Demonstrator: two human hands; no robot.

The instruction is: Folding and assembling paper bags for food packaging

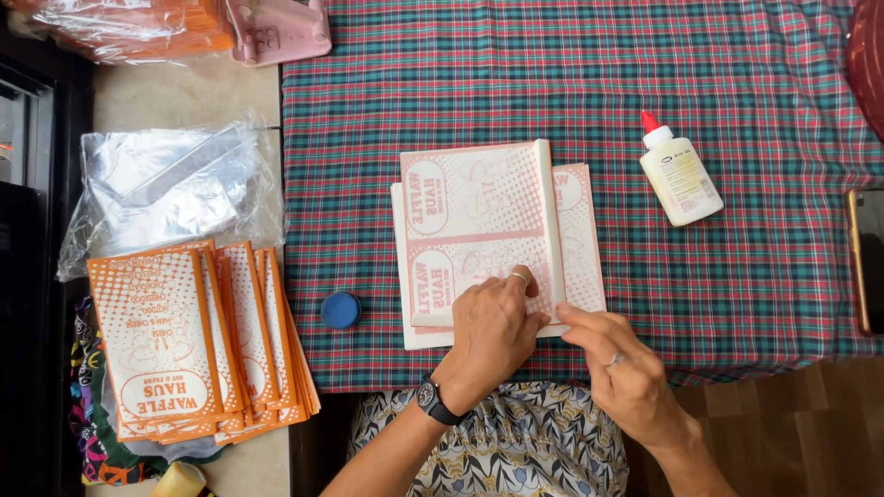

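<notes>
A stack of pale red printed paper sheets (479,230) is laid on the plaid tablecloth (718,110), near its front edge. The top sheet's right edge is folded over into a narrow white flap (549,221) that runs from back to front. The left hand (488,331) is laid flat, palm down, on the front part of the stack, its fingers (517,283) stretched out and pressed onto the paper just left of the flap; nothing is gripped by it. The right hand (617,364) is placed at the stack's front right corner, its fingers held together and extended, the fingertips (569,317) touching the paper where the flap ends. Whether the corner is pinched or only pressed cannot be told.

A small blue cap (341,310) is seen on the cloth just left of the stack. A white glue bottle (680,175) with a red tip is lying well apart to the right. Orange printed bags (184,340) are piled on the side counter, with clear plastic wrapping (166,189) behind them.
</notes>
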